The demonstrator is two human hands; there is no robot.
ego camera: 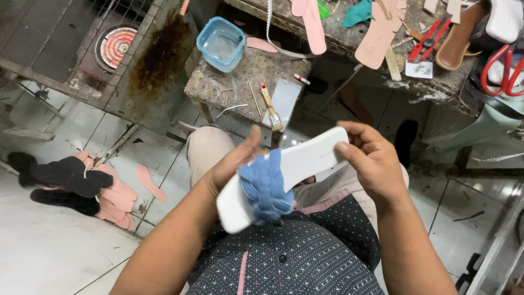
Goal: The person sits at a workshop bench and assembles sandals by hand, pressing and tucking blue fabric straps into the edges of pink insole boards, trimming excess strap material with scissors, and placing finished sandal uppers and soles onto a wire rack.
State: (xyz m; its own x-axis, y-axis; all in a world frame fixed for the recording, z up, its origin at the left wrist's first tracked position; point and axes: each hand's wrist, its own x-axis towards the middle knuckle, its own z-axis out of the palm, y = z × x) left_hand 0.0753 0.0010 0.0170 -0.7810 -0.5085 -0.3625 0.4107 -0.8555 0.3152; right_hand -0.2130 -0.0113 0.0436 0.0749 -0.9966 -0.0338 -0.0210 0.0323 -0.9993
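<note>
On the far left, down on the pale tiled floor (49,240), lies a heap of pink insole cut-outs (117,199) with a few black soles (68,175) across them. Above that, a rusty wire-fronted box holds a small round heater coil (116,46).

Closer in, the person's left hand (234,161) is closed around a wad of blue cloth (266,188) and presses it onto a white shoe sole (286,175). The sole sits over the lap, clear of any tabletop, its long axis running from low left near the shirt up to the right, away from the body. The cloth covers the middle stretch toward the near, rounded end, so the left grip lies nearer that end. From where I stand the fingers under the cloth are hidden, so I cannot say how tightly they bunch it.

The right hand (374,164) pinches the far, squarer end of the sole, thumb on the top face, fingers wrapped behind; that grip is narrow and holds the sole steady. The two hands are thus at opposite ends of the same long line, with bare white surface between them.

Beyond the knees stands a stained little tabletop (229,82) carrying a light blue plastic tub (221,43) and a small brush (271,109). Further right, the cluttered workbench has more pink insoles (376,41), red-handled pliers (428,38) and red scissors (505,74).
</note>
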